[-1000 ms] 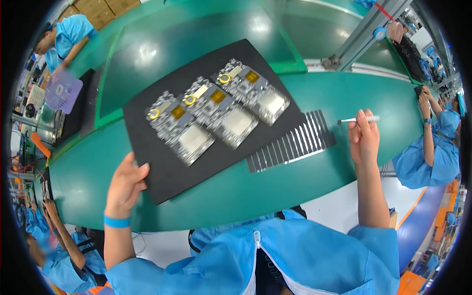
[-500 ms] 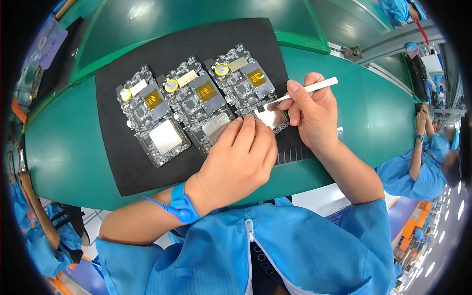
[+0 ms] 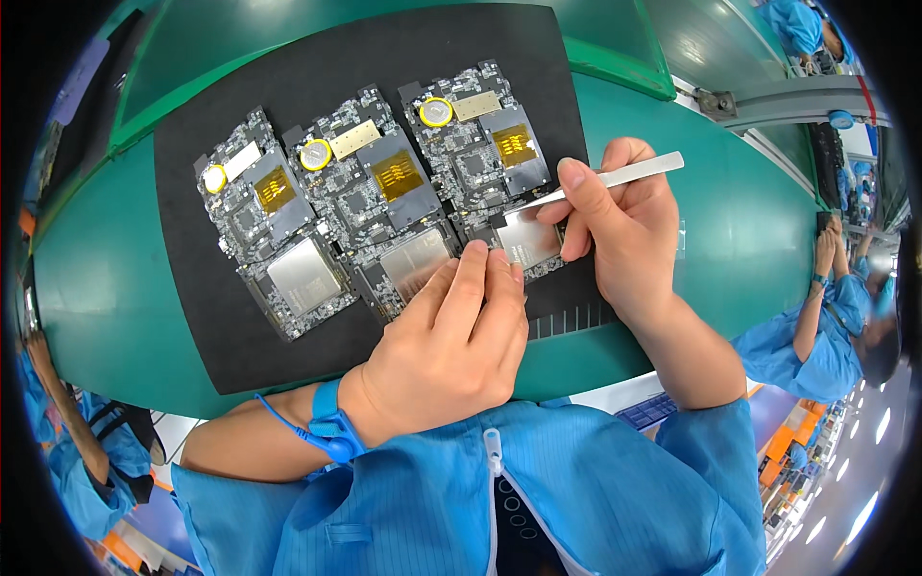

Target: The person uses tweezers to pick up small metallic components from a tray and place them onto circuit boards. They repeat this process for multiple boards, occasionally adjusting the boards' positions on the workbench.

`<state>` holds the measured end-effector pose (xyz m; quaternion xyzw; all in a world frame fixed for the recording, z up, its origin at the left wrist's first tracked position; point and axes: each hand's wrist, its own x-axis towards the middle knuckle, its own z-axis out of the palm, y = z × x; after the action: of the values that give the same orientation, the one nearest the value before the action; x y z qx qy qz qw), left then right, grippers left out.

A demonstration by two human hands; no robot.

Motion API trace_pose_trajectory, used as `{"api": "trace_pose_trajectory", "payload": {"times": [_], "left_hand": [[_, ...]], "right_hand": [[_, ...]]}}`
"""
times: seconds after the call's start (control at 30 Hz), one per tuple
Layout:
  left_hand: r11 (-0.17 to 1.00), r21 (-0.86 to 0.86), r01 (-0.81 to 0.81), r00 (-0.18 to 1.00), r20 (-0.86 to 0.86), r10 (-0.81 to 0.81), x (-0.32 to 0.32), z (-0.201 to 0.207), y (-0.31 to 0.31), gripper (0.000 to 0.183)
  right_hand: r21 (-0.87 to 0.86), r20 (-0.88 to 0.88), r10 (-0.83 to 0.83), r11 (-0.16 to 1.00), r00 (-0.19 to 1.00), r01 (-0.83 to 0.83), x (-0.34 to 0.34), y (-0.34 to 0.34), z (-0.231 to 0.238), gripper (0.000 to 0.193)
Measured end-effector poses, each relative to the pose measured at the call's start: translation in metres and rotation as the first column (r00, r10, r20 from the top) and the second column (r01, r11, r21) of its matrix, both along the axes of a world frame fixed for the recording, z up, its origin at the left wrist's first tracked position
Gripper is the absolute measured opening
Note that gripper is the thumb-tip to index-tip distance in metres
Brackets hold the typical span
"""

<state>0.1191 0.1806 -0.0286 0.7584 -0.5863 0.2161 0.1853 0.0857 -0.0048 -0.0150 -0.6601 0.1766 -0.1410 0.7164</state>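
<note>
Three dark circuit boards lie side by side on a black mat [image 3: 279,82], each bearing a yellow-rimmed coin cell, an amber film patch and a silver metal cover. On the right board [image 3: 471,163], the curled fingertips of my left hand [image 3: 447,331] rest close together at the lower left edge of its metal cover [image 3: 530,240]. My right hand [image 3: 629,230] pinches silver tweezers [image 3: 642,171] between thumb and fingers. Their tip points left, just over the cover's upper edge near a small black piece [image 3: 497,220]. The middle board [image 3: 357,200] is partly hidden by my left hand.
The left board [image 3: 240,206] sits beyond my left hand's reach. Under the mat spreads a green table [image 3: 106,278] with a raised green edge [image 3: 615,72] behind. A blue wrist strap [image 3: 331,424] with its cord circles my left wrist. Other people in blue work to both sides.
The view has shifted and come a little closer to the boards. My left fingers have slid slightly down, uncovering more of the right board's metal cover. The tweezers remain near its upper edge.
</note>
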Motion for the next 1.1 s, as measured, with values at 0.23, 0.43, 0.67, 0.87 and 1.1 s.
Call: {"api": "trace_pose_trajectory", "payload": {"times": [0.23, 0.43, 0.67, 0.87, 1.1], "left_hand": [[1.0, -0.013, -0.016, 1.0, 0.002, 0.016, 0.0, -0.001, -0.001, 0.016], [1.0, 0.004, -0.02, 1.0, -0.006, 0.02, 0.0, 0.0, -0.002, 0.015], [0.994, 0.0, -0.113, 0.992, -0.064, 0.113, 0.0, 0.002, -0.004, 0.023], [0.996, -0.044, -0.077, 0.984, -0.165, 0.069, 0.008, -0.003, -0.005, 0.024], [0.997, 0.066, -0.044, 0.994, -0.095, 0.05, 0.008, 0.008, -0.001, 0.028]], "right_hand": [[0.004, -0.026, -0.01, 1.0, 1.0, 0.01, 0.002, 0.003, 0.003, 0.029], [-0.028, -0.01, -0.006, 1.0, 1.0, 0.006, 0.001, 0.003, 0.001, 0.029], [0.002, -0.011, -0.009, 1.0, 1.0, 0.009, 0.002, 0.004, 0.002, 0.028], [-0.002, 0.022, -0.019, 1.0, 1.0, 0.019, 0.001, 0.008, 0.002, 0.027], [-0.302, 0.233, 0.049, 0.953, 0.971, 0.025, -0.008, 0.014, -0.003, 0.027]]}}
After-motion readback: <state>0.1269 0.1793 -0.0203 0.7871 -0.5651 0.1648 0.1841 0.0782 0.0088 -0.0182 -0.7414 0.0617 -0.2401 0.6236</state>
